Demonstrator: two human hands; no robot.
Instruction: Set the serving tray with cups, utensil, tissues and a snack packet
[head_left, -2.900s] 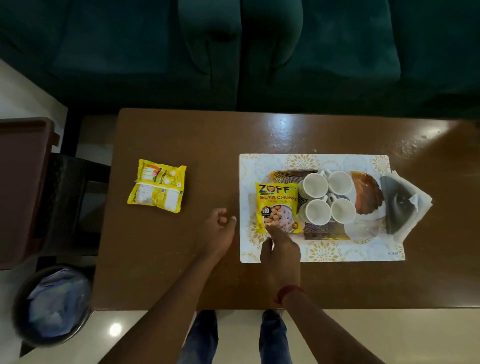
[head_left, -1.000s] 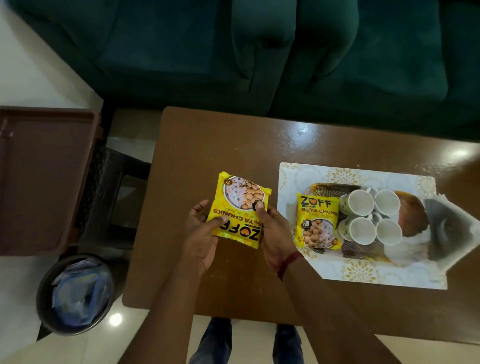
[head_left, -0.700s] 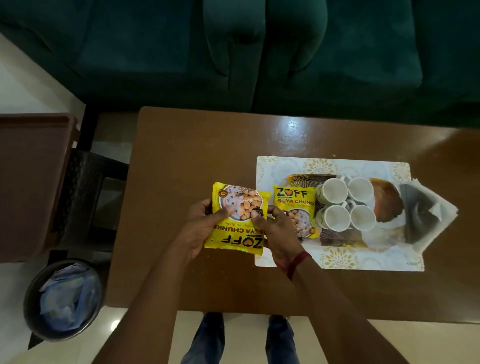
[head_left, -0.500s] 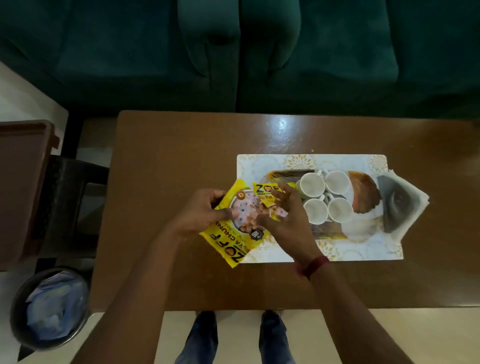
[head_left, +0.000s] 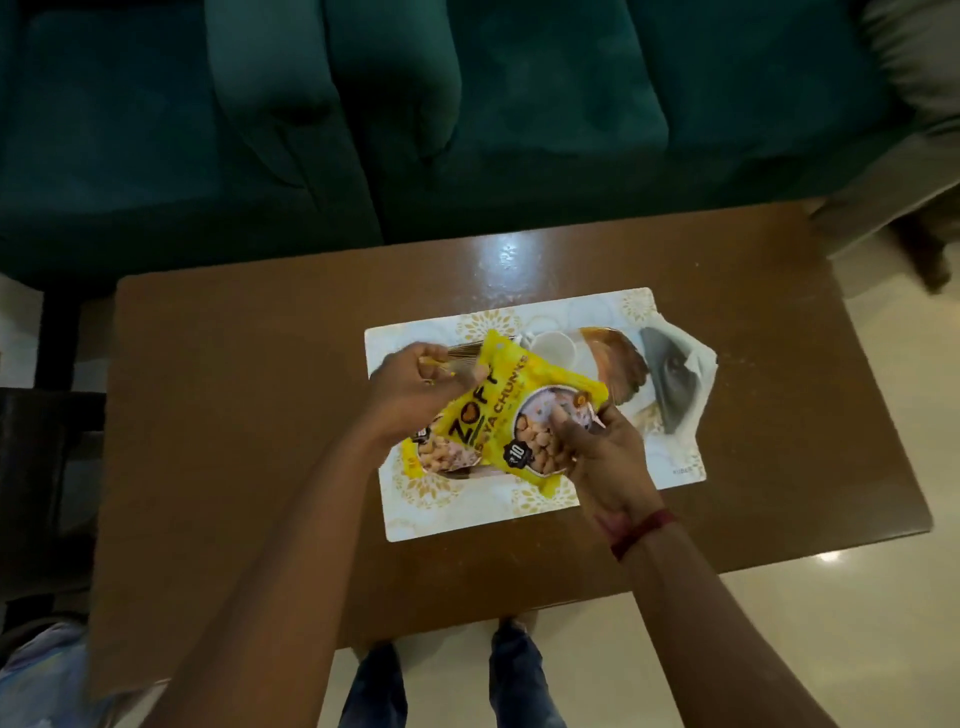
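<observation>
A yellow soya chunks packet (head_left: 511, 410) is held tilted above the serving tray (head_left: 621, 353), between my left hand (head_left: 415, 387) at its top edge and my right hand (head_left: 597, 447) at its lower right corner. Under it, a second yellow packet (head_left: 441, 457) lies on the tray's left end, mostly covered. One white cup (head_left: 553, 348) shows behind the held packet; the other cups are hidden. Folded tissues (head_left: 675, 376) lie at the tray's right end. The tray rests on a white floral placemat (head_left: 467, 506). No utensil is visible.
The brown wooden table (head_left: 234, 415) carries the placemat. A dark green sofa (head_left: 415, 130) runs along the far side. A dark chair (head_left: 47, 467) stands to the left, with a bin (head_left: 41, 670) at the lower left. My feet (head_left: 447, 680) stand at the near edge.
Both hands picked up the second packet from the table's left side, carried it right and turned it; it now hangs over the tray, covering the first packet and most cups.
</observation>
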